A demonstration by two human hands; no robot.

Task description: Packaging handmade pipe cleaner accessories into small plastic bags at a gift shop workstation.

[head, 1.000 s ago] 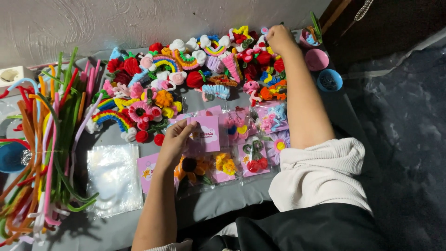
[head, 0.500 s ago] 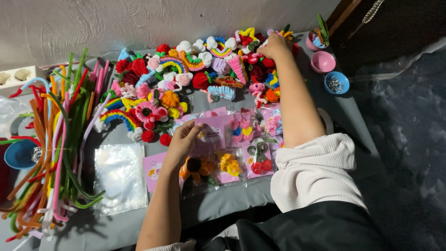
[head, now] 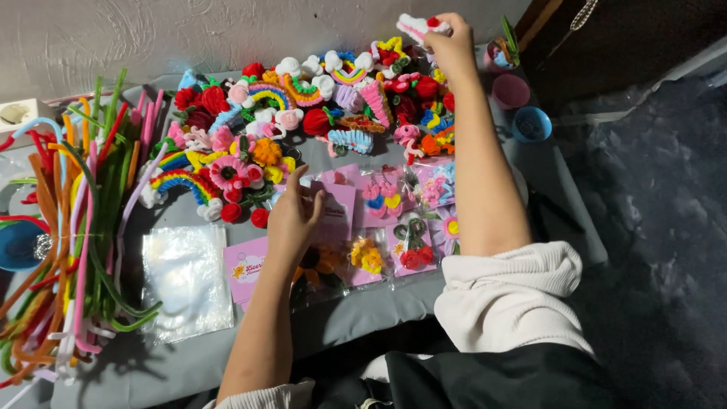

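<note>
Over the counter (head: 379, 318), both arms reaching.
My right hand (head: 452, 47) stretches to the far edge, pinching one pink-white craft (head: 413, 27); my left hand (head: 294, 220) lies open on one pink card (head: 337, 208), beside one clear bag (head: 185, 276) and two small bowls (head: 511, 91).

- It looked like a home craft corner: a grey-covered bench (head: 424, 303) against a rough plaster wall (head: 189, 30).
- Bundled pipe cleaners (head: 76, 227), handmade fuzzy ornaments (head: 303, 106) and pink packaging cards (head: 337, 204) covered it.
</note>
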